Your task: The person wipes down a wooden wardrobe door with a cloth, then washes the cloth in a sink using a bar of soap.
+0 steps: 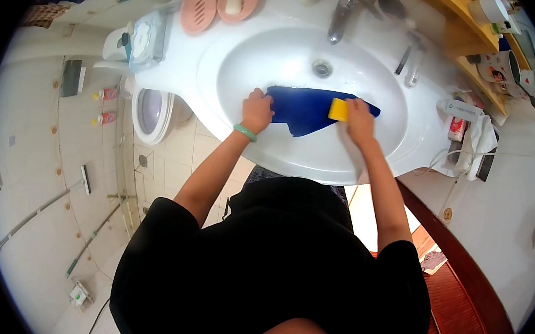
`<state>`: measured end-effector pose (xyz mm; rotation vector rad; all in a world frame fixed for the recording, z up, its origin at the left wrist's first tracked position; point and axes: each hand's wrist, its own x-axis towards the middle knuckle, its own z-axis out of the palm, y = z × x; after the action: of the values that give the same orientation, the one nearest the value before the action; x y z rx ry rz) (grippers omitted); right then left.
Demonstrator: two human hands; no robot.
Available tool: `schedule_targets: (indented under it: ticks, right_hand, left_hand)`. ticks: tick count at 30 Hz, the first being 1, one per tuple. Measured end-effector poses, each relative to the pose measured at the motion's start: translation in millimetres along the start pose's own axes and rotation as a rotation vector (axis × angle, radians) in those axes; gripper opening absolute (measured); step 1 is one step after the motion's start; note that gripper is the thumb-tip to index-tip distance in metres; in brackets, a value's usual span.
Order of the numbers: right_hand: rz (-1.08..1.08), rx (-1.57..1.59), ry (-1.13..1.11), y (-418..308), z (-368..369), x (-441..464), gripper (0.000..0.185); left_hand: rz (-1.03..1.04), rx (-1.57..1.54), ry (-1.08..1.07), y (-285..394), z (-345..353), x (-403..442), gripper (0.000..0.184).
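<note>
A dark blue cloth (303, 110) lies spread in the white sink basin (244, 58), below the drain. My left hand (257, 111), with a green bangle (245, 132) at its wrist, is closed on the cloth's left edge. My right hand (360, 121) grips a bright yellow rectangular block (338, 110) against the cloth's right part. Whether the block is a sponge or a bar of soap cannot be made out. The cloth's right tip sticks out past my right hand.
A metal faucet (340, 22) stands behind the basin. Two pink soap dishes (198, 12) sit at the back left, one with a white soap bar (234, 2). A wipes pack (147, 41) is at the left. A toilet (152, 114) stands lower left; wooden shelves (461, 25) rise right.
</note>
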<state>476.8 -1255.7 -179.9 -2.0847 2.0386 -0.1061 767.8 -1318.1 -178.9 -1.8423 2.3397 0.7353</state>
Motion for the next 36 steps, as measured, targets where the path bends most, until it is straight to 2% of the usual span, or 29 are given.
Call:
schedule_targets:
  ticks: [1, 2, 4, 5, 7, 9, 10, 13, 14, 15, 17, 19, 22, 26, 28, 32, 33, 36]
  right_hand:
    - [-0.006, -0.01, 0.016, -23, 17, 8, 0.03]
    - [0.001, 0.065, 0.004, -48, 27, 17, 0.036]
    - [-0.003, 0.04, -0.098, -96, 39, 34, 0.041]
    - [-0.094, -0.027, 0.005, -110, 54, 33, 0.046]
    - [-0.032, -0.093, -0.05, -128, 58, 35, 0.05]
    - [-0.028, -0.093, -0.084, -109, 55, 39, 0.051]
    - [0.058, -0.153, -0.152, -90, 54, 40, 0.05]
    - [0.131, -0.291, -0.149, -19, 32, 24, 0.05]
    - [0.224, -0.302, -0.185, 4, 30, 21, 0.052]
    - [0.131, -0.415, -0.053, 26, 41, 14, 0.053]
    - [0.192, -0.45, -0.176, 5, 18, 21, 0.05]
    - [0.177, -0.244, -0.118, -35, 22, 33, 0.049]
    - [0.057, -0.169, -0.106, -125, 45, 53, 0.047]
    - [-0.009, -0.155, 0.029, -146, 73, 56, 0.047]
    - [0.073, -0.168, -0.122, -114, 61, 53, 0.051]
    - [0.163, -0.347, -0.19, -32, 41, 23, 0.053]
    - [0.273, -0.25, -0.273, -21, 23, 19, 0.051]
    - [0.297, -0.33, -0.181, 21, 31, 2, 0.062]
  left_hand:
    - [0.052, 0.05, 0.033, 0, 5, -1, 0.031]
    - [0.026, 0.04, 0.01, -1, 12, 0, 0.04]
    - [0.04, 0.023, 0.0, -5, 11, 3, 0.039]
    - [0.058, 0.006, -0.008, -7, 11, 5, 0.038]
    - [0.049, -0.037, -0.009, -12, 15, 8, 0.04]
    - [0.044, -0.078, -0.007, -17, 21, 10, 0.041]
    - [0.026, -0.108, -0.007, -19, 24, 10, 0.042]
    - [0.0, -0.16, -0.018, -19, 21, 9, 0.045]
    - [-0.01, -0.183, -0.029, -19, 17, 9, 0.047]
    - [-0.01, -0.185, -0.026, -19, 13, 8, 0.047]
    - [0.034, -0.257, -0.089, -22, 3, 9, 0.054]
    - [0.084, -0.3, -0.081, -29, 6, 13, 0.056]
    - [0.122, -0.338, -0.08, -30, 8, 14, 0.06]
    - [0.058, -0.336, -0.077, -29, 4, 12, 0.061]
    - [0.055, -0.321, -0.09, -28, 4, 10, 0.061]
    - [0.035, -0.263, -0.092, -22, 6, 11, 0.061]
    - [0.041, -0.267, -0.089, -23, 7, 10, 0.061]
    - [0.081, -0.289, -0.084, -24, 5, 11, 0.061]
